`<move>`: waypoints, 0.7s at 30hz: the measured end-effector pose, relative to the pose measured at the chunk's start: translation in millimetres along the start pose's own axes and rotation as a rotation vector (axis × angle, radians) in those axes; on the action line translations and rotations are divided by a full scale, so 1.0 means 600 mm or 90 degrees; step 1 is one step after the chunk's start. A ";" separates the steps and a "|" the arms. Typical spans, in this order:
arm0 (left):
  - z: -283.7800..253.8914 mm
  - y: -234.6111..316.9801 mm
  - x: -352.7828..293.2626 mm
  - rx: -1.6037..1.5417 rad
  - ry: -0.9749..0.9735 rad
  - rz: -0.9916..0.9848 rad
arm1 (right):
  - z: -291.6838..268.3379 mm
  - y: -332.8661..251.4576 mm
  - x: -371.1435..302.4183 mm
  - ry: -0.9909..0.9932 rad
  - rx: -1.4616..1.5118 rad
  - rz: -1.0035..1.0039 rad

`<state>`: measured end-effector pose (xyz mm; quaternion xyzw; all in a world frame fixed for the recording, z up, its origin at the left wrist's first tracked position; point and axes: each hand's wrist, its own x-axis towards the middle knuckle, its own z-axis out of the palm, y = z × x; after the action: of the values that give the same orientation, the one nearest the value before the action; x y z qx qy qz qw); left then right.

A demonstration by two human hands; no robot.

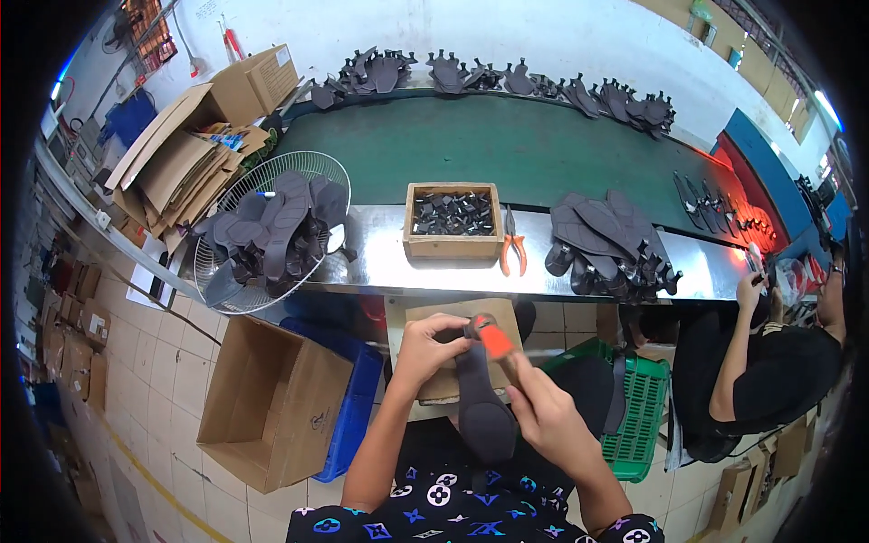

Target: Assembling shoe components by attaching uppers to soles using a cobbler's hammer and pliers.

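In front of my lap lies a dark grey shoe sole [486,418], its broad end toward me and its narrow end away. My left hand [429,351] pinches the narrow end between thumb and fingers. A hammer [496,341] with a red-orange neck is in my right hand [554,414], fingers closed round its handle. The hammer's head is over the narrow end, close to my left fingertips. Whether it touches the sole I cannot tell. Beneath is a tan work board [434,386], partly covered by my hands and the sole.
On the metal ledge are a wooden box [453,246] of small dark parts, orange-handled pliers [512,249], a sole pile [606,240] and a wire basket [337,172] of soles. A green belt [407,136] lies behind. A cardboard box [272,398], green crate [644,416] and co-worker [769,380] flank me.
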<state>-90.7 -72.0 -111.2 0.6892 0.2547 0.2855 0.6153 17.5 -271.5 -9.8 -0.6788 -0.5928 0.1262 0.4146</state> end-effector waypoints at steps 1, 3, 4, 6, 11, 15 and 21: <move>-0.001 -0.004 -0.001 0.001 0.007 0.016 | 0.000 0.003 0.000 -0.001 0.002 0.001; -0.003 -0.003 0.001 0.000 0.013 0.033 | -0.005 0.010 0.005 -0.034 -0.006 -0.015; -0.009 0.001 -0.003 0.067 -0.017 0.029 | -0.013 0.001 0.011 -0.037 -0.004 -0.014; -0.019 0.000 -0.009 0.131 -0.048 0.024 | -0.050 -0.041 0.020 0.032 -0.085 -0.133; -0.011 0.006 -0.021 0.514 -0.072 0.084 | -0.036 -0.015 -0.008 0.086 -0.138 -0.209; -0.025 -0.015 -0.027 0.551 -0.042 0.072 | 0.001 0.032 0.021 -0.049 -0.068 -0.043; -0.016 0.017 -0.029 0.427 -0.039 0.066 | -0.017 -0.011 0.006 0.090 -0.113 -0.153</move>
<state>-109.7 -78.9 -101.8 0.8735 0.2805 0.1962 0.3461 20.6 -272.6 2.3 -0.6443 -0.6478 -0.0254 0.4056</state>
